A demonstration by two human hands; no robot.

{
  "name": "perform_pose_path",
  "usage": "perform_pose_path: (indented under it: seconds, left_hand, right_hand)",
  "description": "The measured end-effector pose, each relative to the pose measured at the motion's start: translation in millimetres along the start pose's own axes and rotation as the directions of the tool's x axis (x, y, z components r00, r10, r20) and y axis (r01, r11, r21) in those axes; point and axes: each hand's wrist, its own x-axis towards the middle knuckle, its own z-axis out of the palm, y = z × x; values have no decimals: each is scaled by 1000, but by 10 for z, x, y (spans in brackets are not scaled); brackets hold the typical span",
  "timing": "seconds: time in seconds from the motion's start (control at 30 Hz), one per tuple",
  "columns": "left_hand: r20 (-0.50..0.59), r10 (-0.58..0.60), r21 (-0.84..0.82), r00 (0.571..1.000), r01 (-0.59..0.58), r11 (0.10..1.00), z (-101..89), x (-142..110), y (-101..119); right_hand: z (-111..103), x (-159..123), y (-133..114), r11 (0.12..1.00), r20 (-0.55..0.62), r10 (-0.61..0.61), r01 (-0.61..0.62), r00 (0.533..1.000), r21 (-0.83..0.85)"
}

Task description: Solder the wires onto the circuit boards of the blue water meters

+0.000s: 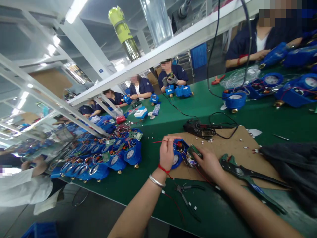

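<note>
A blue water meter [176, 160] with its housing open lies on the brown cardboard in front of me, wires showing inside. My left hand [167, 152] is at its left side, fingers closed on a thin red wire [157, 142] that sticks out to the left. My right hand [207, 161] grips a green circuit board [193, 150] over the right part of the meter. Below the hands lie cutting pliers [183, 195] with dark handles. Large green-handled pliers [239, 172] rest right of my right hand.
Rows of blue meters [114, 161] fill the bench to the left. A black soldering-iron holder [198, 127] with a cable stands behind the cardboard [229, 142]. Dark cloth [292, 168] lies at the right. Co-workers sit across the green bench [158, 129], under a white shelf [138, 68].
</note>
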Motion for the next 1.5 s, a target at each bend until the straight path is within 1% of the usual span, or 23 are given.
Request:
perform_pose_path:
  seconds: [0.03, 0.07, 0.1, 0.13, 0.17, 0.2, 0.27, 0.3, 0.37, 0.43, 0.47, 0.53, 0.63, 0.7, 0.77, 0.83, 0.93, 1.07, 1.17, 1.23, 1.3, 1.4, 1.5]
  left_hand:
    - [-40, -29, -76, 999, 26, 997, -7, -23, 57]
    - [-48, -52, -126, 998, 45, 991, -16, -53, 99]
    - [-23, -68, -133, 997, 65, 989, -26, -92, 123]
    - [26, -78, -87, 997, 80, 993, -34, -139, 130]
    - [96, -78, 2, 992, 79, 997, -39, -194, 121]
    - [174, -72, 112, 982, 53, 992, -38, -254, 97]
    - [306, -38, 304, 951, -60, 951, -12, -379, 23]
    - [360, -19, 367, 933, -123, 922, 14, -438, -20]
    - [439, -9, 461, 898, -216, 861, 87, -539, -99]
    - [474, -28, 538, 880, -264, 801, 179, -615, -157]
    - [475, -33, 562, 879, -274, 780, 229, -647, -177]
    - [440, -29, 588, 898, -263, 765, 326, -703, -203]
    - [317, -22, 632, 948, -194, 750, 448, -769, -229]
    - [244, -40, 683, 969, -142, 716, 501, -798, -247]
    - [224, -79, 725, 971, -112, 679, 524, -813, -264]
    - [235, -131, 744, 963, -91, 662, 518, -818, -279]
    - [251, -195, 710, 948, -43, 703, 476, -821, -294]
    - [228, -215, 575, 950, 47, 817, 419, -821, -306]
    - [206, -235, 487, 950, 108, 867, 403, -815, -316]
    - [198, -240, 450, 950, 130, 884, 403, -810, -324]
    - [188, -245, 430, 951, 145, 891, 407, -810, -332]
    - [177, -262, 413, 949, 170, 895, 409, -821, -343]
    - [172, -281, 394, 944, 195, 898, 406, -840, -357]
  right_hand:
    - [-9, -3, -4, 1000, -5, 10, -10, 1000, -6]
    - [-18, -6, -8, 1000, -6, 19, -19, 1000, -11]
    - [-25, -7, -12, 999, -5, 29, -29, 1000, -14]
    - [-29, -9, -16, 999, -2, 35, -35, 999, -13]
    - [-30, -10, -20, 999, -1, 37, -37, 999, -9]
    - [-28, -12, -23, 999, -1, 35, -35, 999, -3]
    - [-15, -15, -24, 1000, -3, 30, -30, 1000, 8]
    - [-6, -16, -20, 999, -3, 31, -31, 1000, 12]
    - [12, -17, -3, 999, -1, 39, -39, 999, 11]
    - [25, -15, 18, 999, 6, 44, -44, 999, 9]
    - [28, -14, 26, 999, 9, 45, -45, 999, 9]
    - [27, -13, 32, 999, 13, 46, -46, 999, 8]
    - [16, -13, 18, 999, 13, 49, -49, 999, 10]
    - [8, -13, 5, 998, 12, 53, -53, 999, 16]
    - [4, -10, -2, 998, 13, 59, -59, 998, 26]
    - [5, -5, -6, 997, 14, 67, -68, 998, 41]
    - [10, -2, -24, 993, 19, 85, -86, 996, 76]
    - [-20, -5, -63, 980, 15, 122, -123, 992, 155]
    - [-107, 41, -36, 951, -1, 187, -181, 982, 252]
    - [-188, 136, 33, 908, -18, 264, -242, 964, 341]
    - [-268, 295, 136, 837, -21, 355, -308, 934, 453]
    - [-345, 619, 306, 683, 19, 464, -371, 886, 630]
    - [-363, 930, 430, 531, 79, 508, -384, 858, 755]
